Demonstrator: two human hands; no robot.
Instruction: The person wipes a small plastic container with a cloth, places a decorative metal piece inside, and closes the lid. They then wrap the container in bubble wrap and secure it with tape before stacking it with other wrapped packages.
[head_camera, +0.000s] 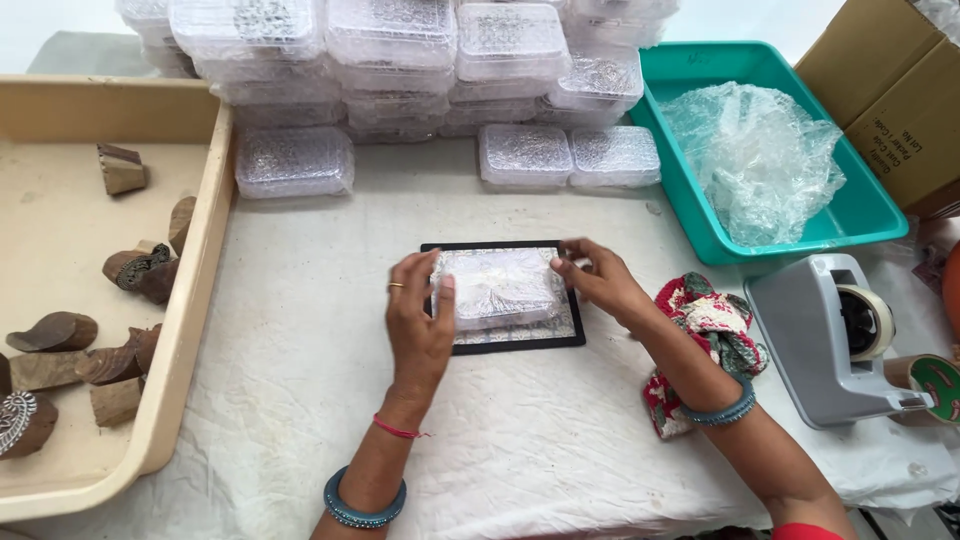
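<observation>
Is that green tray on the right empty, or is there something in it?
Not empty. The green tray holds a crumpled heap of clear bubble wrap covering most of its floor.

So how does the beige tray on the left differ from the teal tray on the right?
The beige tray is pale, larger in view, and holds scattered carved wooden blocks. The teal tray is bright green-blue, looks smaller, and holds only a crumpled sheet of bubble wrap. Both are open, shallow rectangular tubs on the white-covered table.

Beige plastic tray (205, 250) of carved wooden blocks (135, 268) left, stacked clear plastic boxes (420, 70) far, teal plastic tray (690, 200) right, grey tape dispenser (815, 345) near right
</observation>
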